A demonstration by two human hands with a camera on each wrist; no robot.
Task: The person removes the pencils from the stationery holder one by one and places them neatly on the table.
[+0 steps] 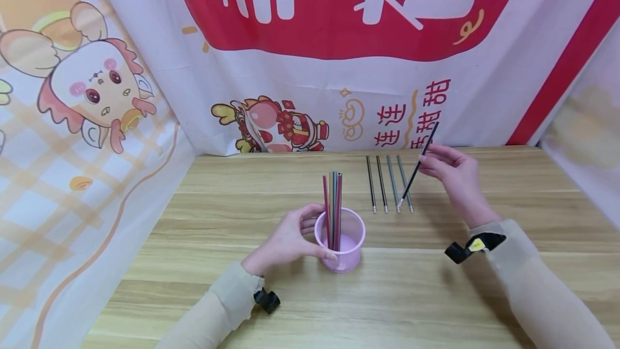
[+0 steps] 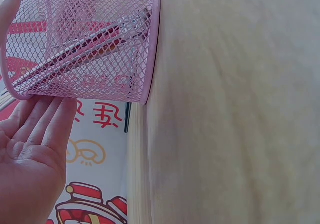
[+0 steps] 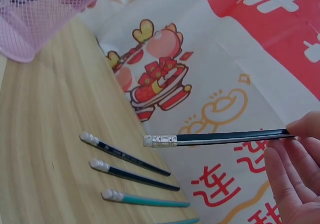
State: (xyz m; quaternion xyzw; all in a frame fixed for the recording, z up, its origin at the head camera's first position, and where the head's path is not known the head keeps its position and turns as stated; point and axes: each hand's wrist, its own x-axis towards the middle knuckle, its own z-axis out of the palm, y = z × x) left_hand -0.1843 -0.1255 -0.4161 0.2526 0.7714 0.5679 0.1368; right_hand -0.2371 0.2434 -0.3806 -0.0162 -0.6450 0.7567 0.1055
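Note:
My left hand [image 1: 293,235] holds a pink mesh pen cup [image 1: 346,264] by its rim, thumb in front and fingers on the far side. Several pencils [image 1: 335,203], some dark red, lean inside the cup, which stands upright. To the right, my right hand [image 1: 455,174] pinches a black pencil [image 3: 225,137] near its upper end. That pencil slants in the air, its white eraser end low over a row on the table. In the row lie two black pencils [image 1: 371,185] and two blue-green pencils [image 1: 403,176], their erasers toward me.
The wood-grain table [image 1: 232,268] ends at a white and red printed cloth [image 1: 300,79] hanging behind it. Another printed cloth [image 1: 111,187] borders the left side. A black strap device [image 1: 477,245] is on the right wrist.

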